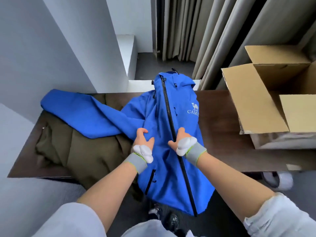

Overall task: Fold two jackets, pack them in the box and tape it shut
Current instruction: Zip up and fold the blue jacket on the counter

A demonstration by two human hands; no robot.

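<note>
- Blue hooded shell jacket (150, 113) lies face up along the middle of the dark brown wooden desk (222, 142). Its hood is at the far edge and its hem hangs over the near edge.
- A black zipper (168, 108) is closed and runs the jacket's full length, with a white camel logo (194, 109) on the chest just beside it.
- One blue sleeve (82, 113) stretches out to the left, draped across an olive-green padded jacket (85, 151) that lies bunched on the left part of the desk.
- The left hand (143, 140) rests on the blue jacket left of the zipper, its fingers (141, 131) curled into a fold of the fabric and gripping it.
- The right hand (179, 139) sits right at the zipper line, its fingers bent and holding the blue cloth there.
- Both wrists wear grey bands with green edging (136, 162).
- An open brown cardboard box (253, 103) sits at the right end of the desk, flaps spread, apart from the blue jacket.
- Beige curtains (196, 31) hang behind the desk.
</note>
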